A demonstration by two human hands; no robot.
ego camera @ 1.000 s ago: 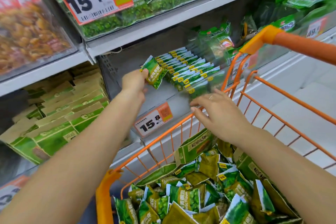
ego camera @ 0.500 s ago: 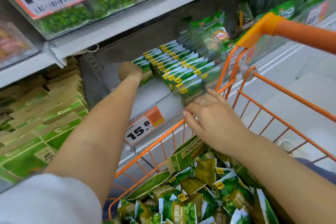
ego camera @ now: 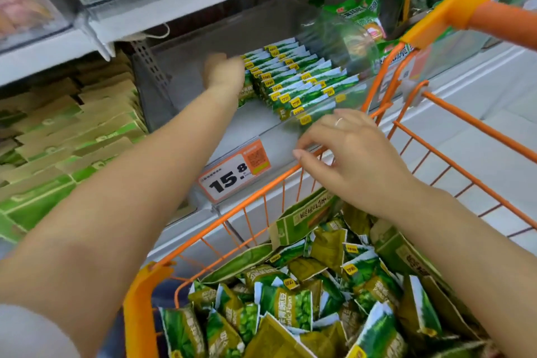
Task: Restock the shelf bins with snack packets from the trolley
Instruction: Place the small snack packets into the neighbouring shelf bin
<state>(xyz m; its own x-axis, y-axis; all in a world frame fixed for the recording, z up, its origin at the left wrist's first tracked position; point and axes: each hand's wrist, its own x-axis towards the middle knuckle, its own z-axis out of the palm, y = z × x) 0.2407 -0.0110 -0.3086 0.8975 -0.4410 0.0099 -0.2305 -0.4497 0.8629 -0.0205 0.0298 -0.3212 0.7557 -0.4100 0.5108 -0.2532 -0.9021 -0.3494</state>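
Two bare hands reach forward from an orange wire trolley (ego camera: 453,154); the left hand (ego camera: 222,71) is inside the clear shelf bin (ego camera: 203,46), fingers curled against the left end of the upright green snack-packet rows (ego camera: 299,78), though motion blur hides whether it grips a packet. The right hand (ego camera: 351,154), wearing a ring, hovers with loosely spread fingers above the trolley's front rim, holding nothing; loose green packets (ego camera: 286,306) and opened cartons fill the trolley; a price tag (ego camera: 234,173) reading 15.8 hangs on the bin's front.

"15.8" on shelf price tag (ego camera: 234,174)
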